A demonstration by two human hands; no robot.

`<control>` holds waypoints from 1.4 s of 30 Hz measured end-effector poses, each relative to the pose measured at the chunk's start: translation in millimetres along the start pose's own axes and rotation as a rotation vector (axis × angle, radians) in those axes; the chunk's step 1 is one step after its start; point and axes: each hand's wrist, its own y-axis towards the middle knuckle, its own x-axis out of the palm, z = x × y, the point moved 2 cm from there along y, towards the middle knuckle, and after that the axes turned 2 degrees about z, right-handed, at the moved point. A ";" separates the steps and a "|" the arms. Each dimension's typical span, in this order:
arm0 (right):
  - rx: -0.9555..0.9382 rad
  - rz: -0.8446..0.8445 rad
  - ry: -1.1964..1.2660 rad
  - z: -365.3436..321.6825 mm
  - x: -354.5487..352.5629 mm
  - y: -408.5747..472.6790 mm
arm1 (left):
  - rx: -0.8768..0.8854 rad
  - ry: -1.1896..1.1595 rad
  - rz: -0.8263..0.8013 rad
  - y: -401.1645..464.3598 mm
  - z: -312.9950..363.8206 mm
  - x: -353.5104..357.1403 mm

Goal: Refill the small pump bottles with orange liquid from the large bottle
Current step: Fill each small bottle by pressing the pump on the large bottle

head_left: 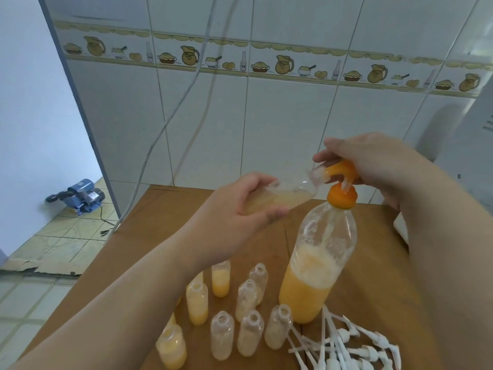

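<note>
The left hand is gripping a small bottle tilted sideways at the pump head, which the right hand is pressing atop the large bottle. Keeping mouth against nozzle should prevent spills.

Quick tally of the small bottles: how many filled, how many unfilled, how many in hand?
filled small bottles, standing: 3 in view; the forearm may hide more
unfilled small bottles, standing: 5
held small bottle, tilted in the left hand: 1
Total: 9
</note>
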 end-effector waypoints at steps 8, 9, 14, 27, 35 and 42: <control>0.041 -0.007 -0.047 -0.4 12.8 5.9 | -0.307 -0.184 0.205 -65.0 -54.9 -6.1; 0.042 0.000 -0.048 0.1 13.4 6.1 | -0.319 -0.223 0.216 -75.1 -59.3 -5.8; 0.025 0.032 -0.024 3.2 13.6 5.9 | -0.340 -0.241 0.192 -119.7 -69.6 -2.6; 0.013 0.063 -0.007 5.0 13.9 4.1 | -0.266 0.398 -0.064 -141.3 -101.6 47.0; -0.002 0.058 -0.002 6.0 14.5 3.5 | -0.200 0.672 -0.025 -135.1 -125.2 62.3; 0.000 0.055 0.015 6.3 13.5 2.3 | -0.088 0.710 0.083 -128.6 -131.7 67.9</control>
